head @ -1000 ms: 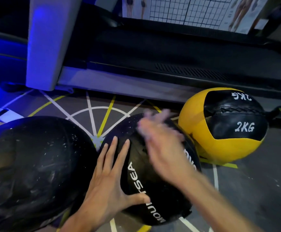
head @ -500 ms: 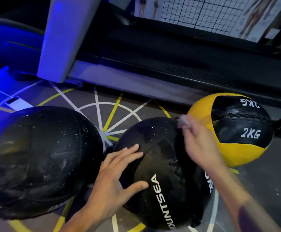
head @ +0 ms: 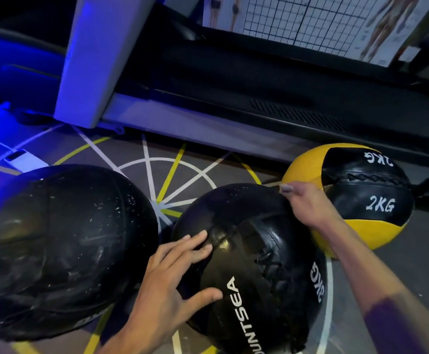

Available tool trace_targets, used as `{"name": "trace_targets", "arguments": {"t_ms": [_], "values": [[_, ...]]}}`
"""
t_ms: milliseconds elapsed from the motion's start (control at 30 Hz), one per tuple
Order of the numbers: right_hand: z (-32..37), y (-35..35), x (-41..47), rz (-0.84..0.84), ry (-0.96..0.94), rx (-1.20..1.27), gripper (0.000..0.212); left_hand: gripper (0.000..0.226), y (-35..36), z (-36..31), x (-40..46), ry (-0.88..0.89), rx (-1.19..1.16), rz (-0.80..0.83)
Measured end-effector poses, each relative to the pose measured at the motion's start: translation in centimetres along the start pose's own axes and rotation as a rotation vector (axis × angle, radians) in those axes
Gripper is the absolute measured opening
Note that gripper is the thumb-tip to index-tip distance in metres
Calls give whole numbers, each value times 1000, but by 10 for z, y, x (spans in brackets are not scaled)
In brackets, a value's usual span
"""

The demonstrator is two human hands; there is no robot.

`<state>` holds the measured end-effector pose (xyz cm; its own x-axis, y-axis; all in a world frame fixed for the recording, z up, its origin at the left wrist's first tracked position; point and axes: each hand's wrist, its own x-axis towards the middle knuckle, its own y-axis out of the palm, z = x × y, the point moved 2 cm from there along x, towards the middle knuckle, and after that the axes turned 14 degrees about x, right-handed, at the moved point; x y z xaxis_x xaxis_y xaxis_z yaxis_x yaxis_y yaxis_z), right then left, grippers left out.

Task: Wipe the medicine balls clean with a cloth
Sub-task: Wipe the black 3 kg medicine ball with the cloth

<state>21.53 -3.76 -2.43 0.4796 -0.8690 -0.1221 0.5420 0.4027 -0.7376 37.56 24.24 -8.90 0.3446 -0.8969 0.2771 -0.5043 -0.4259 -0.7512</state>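
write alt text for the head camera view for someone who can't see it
A person's left hand rests flat on a black medicine ball on a gym floor while the right hand grips something small at its top edge. A larger scuffed black ball sits left, a yellow-and-black 2KG ball right.

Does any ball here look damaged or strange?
Yes. The large black ball on the left is covered with white flecks and scuffs. The middle black ball has fewer flecks near its top.

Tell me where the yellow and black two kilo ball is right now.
The yellow and black ball sits on the floor at right, beside the middle black ball, in front of the treadmill.
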Motion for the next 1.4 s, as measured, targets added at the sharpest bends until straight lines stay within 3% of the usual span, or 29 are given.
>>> {"name": "trace_targets", "arguments": {"t_ms": [133, 233, 300, 367, 467, 533, 667, 767, 833, 967, 1000, 1133, 1233, 1333, 1400], "values": [[64, 39, -21, 52, -252, -21, 35, 67, 1, 5, -1, 28, 11, -29], [114, 89, -67, 297, -512, -129, 30, 62, 4, 10, -5, 44, 42, -53], [113, 93, -76, 437, -603, -116, 34, 63, 5, 11, -7, 59, 54, -43], [91, 66, -45, 378, -516, -24, 37, 65, 4, 10, -8, 78, 48, -25], [39, 17, 4, 184, -199, 42, 30, 62, 0, 6, -11, 57, -1, 13], [10, 3, 9, 130, -15, 216, 25, 52, -3, 4, -11, 45, -65, 11], [-9, 5, -1, 63, 18, 388, 38, 41, -6, 3, -4, -8, -92, 23], [20, 18, 8, 90, -51, 186, 33, 42, -4, 2, -3, 2, -74, 17], [57, 43, 2, 164, -220, -35, 37, 43, -1, -1, -4, 30, -46, 0], [111, 121, -60, 598, -512, -307, 39, 43, 8, -7, -5, 97, 48, -53], [111, 119, -66, 628, -539, -320, 39, 43, 9, -8, -6, 105, 60, -58], [72, 45, -17, 353, -449, -121, 32, 47, 4, -8, -1, 46, -31, -8], [37, 7, -8, 177, -284, -12, 27, 74, 3, -5, 5, -93, -209, 118], [45, 24, -53, 32, -433, -29, 36, 110, 4, -3, 12, -117, -255, 203], [61, 50, -95, 74, -602, -180, 43, 120, 5, 3, 14, -121, -240, 208]]}}
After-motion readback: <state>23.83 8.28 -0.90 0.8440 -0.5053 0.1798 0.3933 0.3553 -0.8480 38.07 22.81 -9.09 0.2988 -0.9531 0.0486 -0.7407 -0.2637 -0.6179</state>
